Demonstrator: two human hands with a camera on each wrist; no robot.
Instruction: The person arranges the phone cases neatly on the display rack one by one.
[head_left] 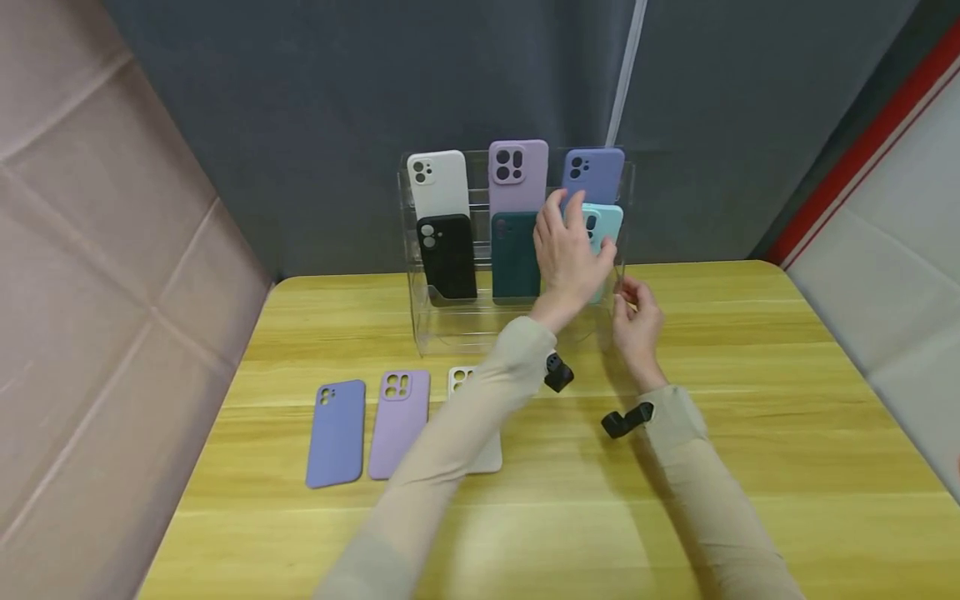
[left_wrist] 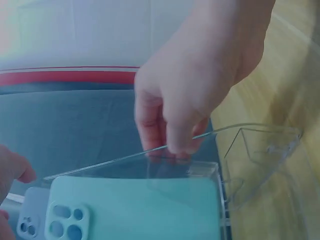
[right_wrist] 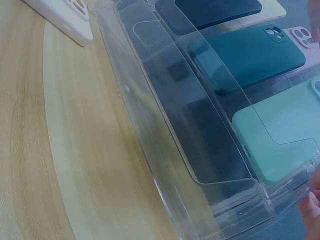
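Note:
A clear display rack (head_left: pixel 442 329) stands at the back of the table, holding phone cases in two rows. My left hand (head_left: pixel 567 254) is in front of the turquoise phone case (left_wrist: pixel 145 205) at the rack's right, fingers spread near its top. In the left wrist view those fingertips show apart from the case. At the rack's right side, my right hand (head_left: pixel 637 329) pinches the edge of the clear side panel. A blue-purple case (head_left: pixel 611 171) stands behind the turquoise one. The left hand partly hides both cases.
Also in the rack are white (head_left: pixel 442 187), lilac (head_left: pixel 528 187), black (head_left: pixel 450 262) and dark teal (head_left: pixel 516 258) cases. On the table lie a blue-purple case (head_left: pixel 336 437), a lilac case (head_left: pixel 397 429) and a white case (head_left: pixel 489 458), partly under the left arm. A dark curtain (head_left: pixel 315 167) hangs behind.

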